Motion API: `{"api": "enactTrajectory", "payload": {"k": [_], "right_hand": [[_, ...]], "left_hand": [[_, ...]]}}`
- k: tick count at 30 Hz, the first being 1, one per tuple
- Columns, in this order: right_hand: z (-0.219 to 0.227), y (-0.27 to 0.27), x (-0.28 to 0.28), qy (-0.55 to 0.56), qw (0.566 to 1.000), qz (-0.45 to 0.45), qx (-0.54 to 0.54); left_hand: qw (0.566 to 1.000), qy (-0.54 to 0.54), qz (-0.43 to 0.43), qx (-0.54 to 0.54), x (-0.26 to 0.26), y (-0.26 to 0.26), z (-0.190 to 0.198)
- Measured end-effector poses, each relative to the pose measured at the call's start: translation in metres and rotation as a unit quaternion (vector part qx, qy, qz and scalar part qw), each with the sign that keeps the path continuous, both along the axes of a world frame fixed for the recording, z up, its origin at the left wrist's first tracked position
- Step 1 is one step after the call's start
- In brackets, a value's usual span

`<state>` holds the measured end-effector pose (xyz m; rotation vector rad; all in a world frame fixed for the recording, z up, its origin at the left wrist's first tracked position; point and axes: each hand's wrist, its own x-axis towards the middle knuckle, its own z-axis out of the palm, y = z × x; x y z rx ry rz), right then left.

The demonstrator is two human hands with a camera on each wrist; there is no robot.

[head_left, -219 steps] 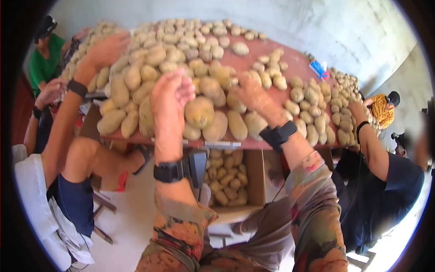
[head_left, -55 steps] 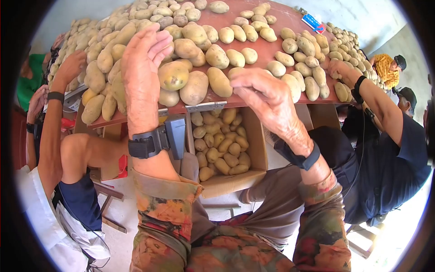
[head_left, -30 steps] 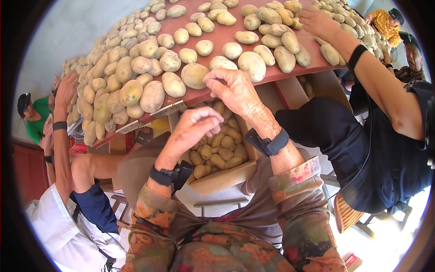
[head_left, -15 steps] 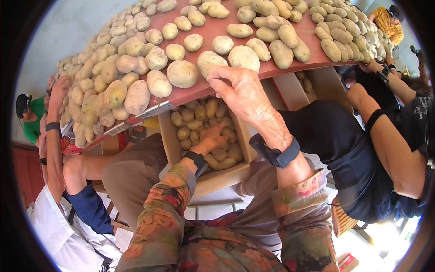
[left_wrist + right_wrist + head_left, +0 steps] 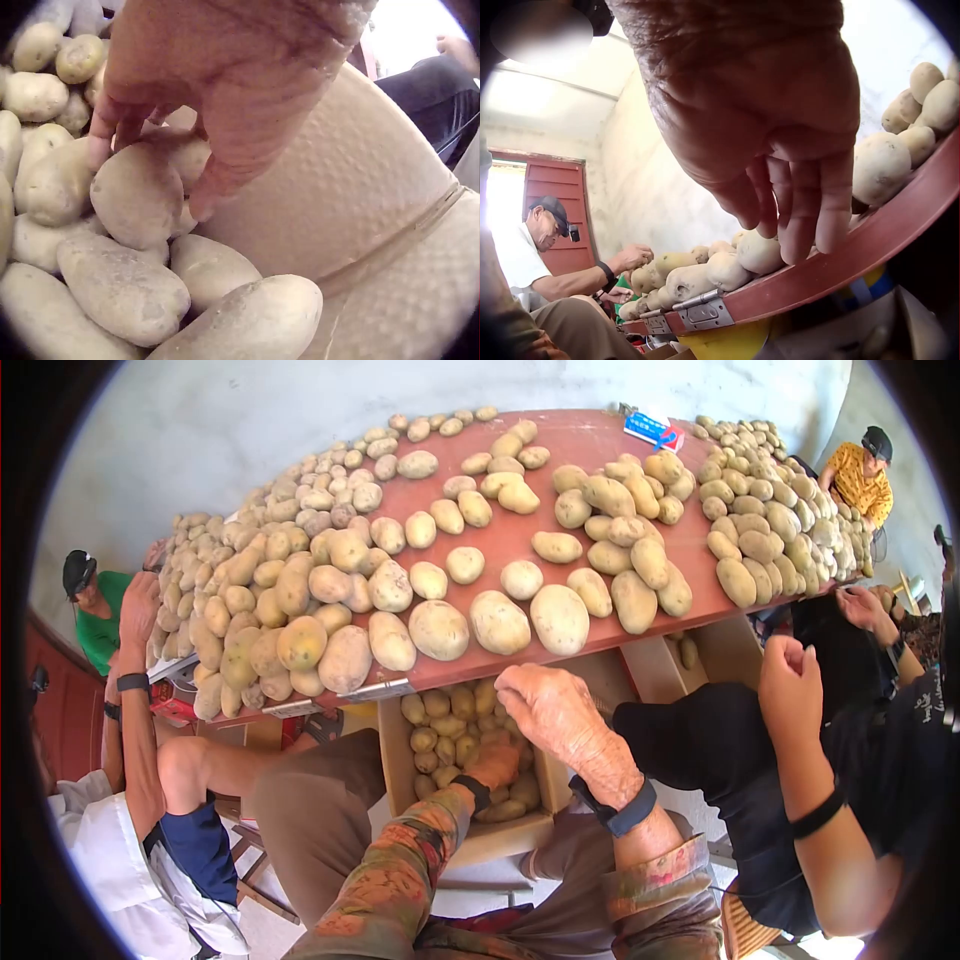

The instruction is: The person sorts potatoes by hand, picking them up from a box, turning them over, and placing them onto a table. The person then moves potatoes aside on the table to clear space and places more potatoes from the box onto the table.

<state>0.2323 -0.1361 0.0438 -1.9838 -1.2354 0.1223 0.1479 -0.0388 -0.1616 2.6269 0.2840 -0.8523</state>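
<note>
My left hand point(image 5: 495, 762) is down inside a cardboard box point(image 5: 398, 755) of potatoes below the table edge. In the left wrist view the hand point(image 5: 217, 90) has its fingers and thumb around a pale potato point(image 5: 136, 196), beside the box wall point(image 5: 322, 172). My right hand point(image 5: 560, 710) hovers at the table's front edge, near a large round potato point(image 5: 560, 620). Its fingers hang loosely bent and hold nothing, and the right wrist view shows the hand point(image 5: 757, 127) above the red edge point(image 5: 780, 292).
Potatoes in heaps and loose rows cover much of the red table point(image 5: 410, 535). Metal hinges point(image 5: 378, 691) lie on its front edge. A blue and white packet point(image 5: 652, 430) is at the back. People sit on both sides, one forearm point(image 5: 815, 785) raised close at the right.
My left hand has gone from the table edge down into the box. My right hand has stayed by the table edge, free of potatoes. The head view has tilted up, showing more table.
</note>
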Motion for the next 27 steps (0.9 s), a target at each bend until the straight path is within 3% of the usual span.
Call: {"api": "enactTrajectory", "payload": {"k": [3,7,10,13,16,19,21,23,25,27], "right_hand": [[-0.002,0.004,-0.004,-0.005,1.000,0.019,-0.017],[-0.004,0.008,-0.006,-0.023,0.999,0.036,-0.021],[-0.004,0.009,-0.005,-0.026,0.999,0.040,-0.013],[-0.005,0.011,-0.003,-0.042,0.998,0.030,-0.026],[-0.002,0.013,-0.005,-0.049,0.998,0.026,-0.037],[-0.002,0.018,-0.007,-0.062,0.996,0.026,-0.059],[-0.006,0.021,-0.007,-0.062,0.996,0.036,-0.058],[-0.006,0.020,-0.007,-0.069,0.994,0.039,-0.071],[-0.006,0.019,-0.007,-0.082,0.991,0.035,-0.097],[-0.010,0.018,-0.006,-0.090,0.987,0.040,-0.124]], "left_hand": [[0.998,-0.049,-0.020,0.015,-0.006,0.006,-0.058],[0.995,-0.052,-0.011,-0.085,-0.011,0.013,-0.083],[0.997,-0.038,-0.005,-0.066,-0.004,0.004,-0.062],[0.978,-0.065,0.016,-0.198,-0.022,0.016,-0.030],[0.970,-0.041,0.089,-0.220,-0.015,0.012,-0.096],[0.974,-0.040,0.113,-0.195,-0.021,-0.004,-0.036],[0.963,-0.202,0.051,-0.173,-0.030,0.001,-0.091],[0.948,-0.277,0.011,-0.154,-0.036,0.009,-0.100],[0.952,-0.270,-0.006,-0.143,-0.042,0.020,-0.056],[0.948,-0.193,0.119,-0.224,-0.047,0.028,-0.008]]}}
